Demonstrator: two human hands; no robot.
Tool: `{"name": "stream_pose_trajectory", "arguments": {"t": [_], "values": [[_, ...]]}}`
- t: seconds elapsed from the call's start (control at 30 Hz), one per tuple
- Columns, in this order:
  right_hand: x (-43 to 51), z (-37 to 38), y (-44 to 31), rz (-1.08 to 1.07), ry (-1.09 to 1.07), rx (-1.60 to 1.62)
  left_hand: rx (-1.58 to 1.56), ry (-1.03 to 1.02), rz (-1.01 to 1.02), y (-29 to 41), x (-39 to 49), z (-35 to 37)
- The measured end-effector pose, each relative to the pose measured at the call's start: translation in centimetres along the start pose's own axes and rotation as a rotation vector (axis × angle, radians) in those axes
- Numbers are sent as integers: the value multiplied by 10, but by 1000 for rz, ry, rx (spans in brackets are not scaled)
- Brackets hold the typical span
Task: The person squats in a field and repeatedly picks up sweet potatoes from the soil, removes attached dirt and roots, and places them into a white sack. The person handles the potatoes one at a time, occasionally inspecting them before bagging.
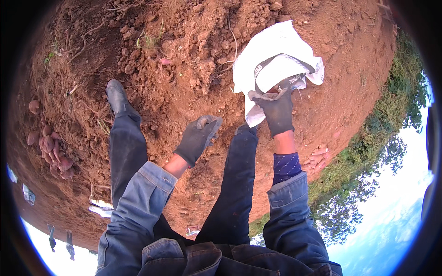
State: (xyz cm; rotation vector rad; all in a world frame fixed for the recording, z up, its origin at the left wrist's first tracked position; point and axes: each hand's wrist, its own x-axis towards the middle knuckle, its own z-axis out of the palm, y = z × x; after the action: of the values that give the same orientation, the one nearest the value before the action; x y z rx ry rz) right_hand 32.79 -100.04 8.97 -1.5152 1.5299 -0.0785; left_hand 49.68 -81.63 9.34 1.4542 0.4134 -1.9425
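Observation:
Both my hands wear dark work gloves. My right hand [276, 108] is at the near edge of a white woven plastic sack [276, 41] with dark printed bands, lying on the reddish soil; its thumb and fingers are spread around part of the sack's dark-banded opening. Whether they grip the sack or something inside it is hard to tell. My left hand [200, 136] hangs over the soil between my legs, with fingers curled and touching nothing that I can see. A small pink sweet potato [165, 61] shows in the loose soil ahead.
A pile of sweet potatoes [55, 151] lies at the left, and another [317, 158] at the right near the grassy edge [366, 138]. My boot [117, 96] stands on clodded soil. White sacks [102, 208] lie at the lower left. Two people [70, 245] stand far off.

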Motion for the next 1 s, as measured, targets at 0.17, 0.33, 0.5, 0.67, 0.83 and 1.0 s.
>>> {"name": "stream_pose_trajectory", "arguments": {"t": [0.17, 0.33, 0.5, 0.67, 0.83, 1.0], "values": [[10, 46, 7, 351, 268, -1009, 28, -17, -39, 7, 1, -12], [4, 10, 32, 320, 335, -867, 3, -22, -11, 16, -4, -18], [-3, -25, 25, 309, 531, 343, -116, 28, 36, 20, -8, -13], [-16, -5, 4, 43, 424, -221, -93, 10, 37, 19, -7, -15], [2, 33, 21, 202, 372, -982, -67, -20, 25, 16, -4, -19], [17, 10, 33, 99, 520, -113, -163, 8, 18, 9, -7, -17]]}}
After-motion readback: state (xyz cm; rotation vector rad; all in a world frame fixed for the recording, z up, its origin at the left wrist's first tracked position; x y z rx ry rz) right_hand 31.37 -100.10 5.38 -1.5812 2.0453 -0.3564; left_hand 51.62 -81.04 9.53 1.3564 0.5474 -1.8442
